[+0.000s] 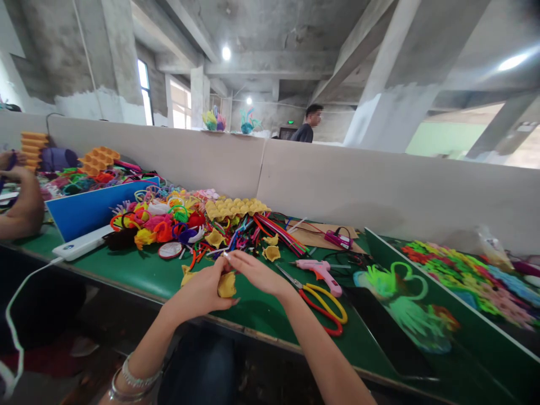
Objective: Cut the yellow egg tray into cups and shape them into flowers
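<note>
Hall: bare concrete with lit lamps; a beige partition backs the bench, and a person shows beyond it towards 1 o'clock, taking the hands as the clock's centre.
Green tabletop: crowded along its back, the hands working over the near edge.
Yellow egg-carton piece: at the clock's centre, partly hidden by fingers; whether it is one piece or two, I cannot tell.
Left hand: curled round that piece, gripping it.
Right hand: fingertips meeting the left's; what they pinch, if anything, is hidden.
Loose carton cups: one at 11 o'clock, two at 2.
Egg tray: 12 o'clock, many cups joined.
Pipe cleaners: 2 o'clock, bundled.
Pink glue gun: 3 o'clock, lying unheld.
Scissors: just past 3 o'clock, also laid down.
Progress: cups appear already separated; the held piece seems mid-handling, with no trimming visible on it, and the loose cups look unworked.
</note>
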The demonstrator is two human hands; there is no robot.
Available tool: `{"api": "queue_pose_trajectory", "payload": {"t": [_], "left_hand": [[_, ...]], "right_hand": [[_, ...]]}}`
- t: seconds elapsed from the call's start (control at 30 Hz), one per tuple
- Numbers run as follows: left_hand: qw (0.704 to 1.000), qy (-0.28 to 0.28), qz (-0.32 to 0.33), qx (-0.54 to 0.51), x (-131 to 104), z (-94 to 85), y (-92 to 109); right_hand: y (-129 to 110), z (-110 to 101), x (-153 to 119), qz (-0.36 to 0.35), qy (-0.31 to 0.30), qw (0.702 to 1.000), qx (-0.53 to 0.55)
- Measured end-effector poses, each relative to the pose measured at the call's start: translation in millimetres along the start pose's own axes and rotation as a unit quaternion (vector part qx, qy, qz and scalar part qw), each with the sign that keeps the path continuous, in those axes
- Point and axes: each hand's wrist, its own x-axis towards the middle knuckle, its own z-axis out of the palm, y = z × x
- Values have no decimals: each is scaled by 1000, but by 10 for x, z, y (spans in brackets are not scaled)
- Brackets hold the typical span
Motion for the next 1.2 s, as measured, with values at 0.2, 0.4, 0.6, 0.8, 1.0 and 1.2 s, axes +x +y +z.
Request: {"api": "queue_pose_trajectory", "payload": {"t": [0.2,0.4,0.6,0.8,1.0,1.2], "left_hand": [[996,80,33,-37,144,226,-26],[991,112,69,-15,150,331,-5],[994,64,91,10,117,209,-68],[986,50,92,132,140,187,-131],[980,52,105,161,102,166,-36],[987,-23,153,38,-10,-7,99]], "right_hand": [[-5,75,-383,43,32,994,-91],[152,63,-501,35,68,996,-53],[211,39,-560,24,125,992,-18],[248,-34,-604,42,150,988,13],[169,46,-645,70,192,950,-237],[116,-2,-688,27,76,987,-142]]}}
